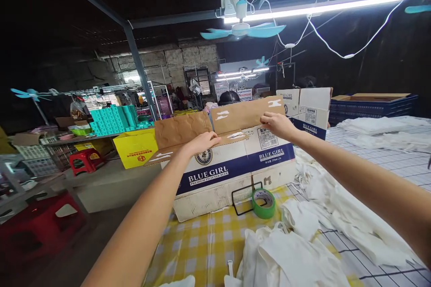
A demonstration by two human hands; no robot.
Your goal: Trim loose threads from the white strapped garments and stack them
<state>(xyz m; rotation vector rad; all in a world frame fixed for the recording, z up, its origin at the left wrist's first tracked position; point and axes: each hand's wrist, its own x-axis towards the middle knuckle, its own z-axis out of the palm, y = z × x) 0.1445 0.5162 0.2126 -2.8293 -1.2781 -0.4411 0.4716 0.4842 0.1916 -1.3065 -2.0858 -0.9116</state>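
Observation:
A white and blue cardboard box (222,175) printed "BLUE GIRL" stands on the yellow checked tablecloth (202,242). Its brown top flaps (242,114) stand up. My left hand (202,142) rests on the box's near top edge by the left flap, fingers curled over it. My right hand (276,124) grips the lower edge of the right flap. A green tape roll (263,203) lies in front of the box, next to a black wire frame (245,197).
White cloth pieces (303,242) are heaped on the table to the right and front. A second open box (308,110) stands behind. Blue crates (370,105) sit far right. Red stools (84,160), a yellow box (136,148) and teal boxes (114,119) stand left. A ceiling fan (242,29) hangs overhead.

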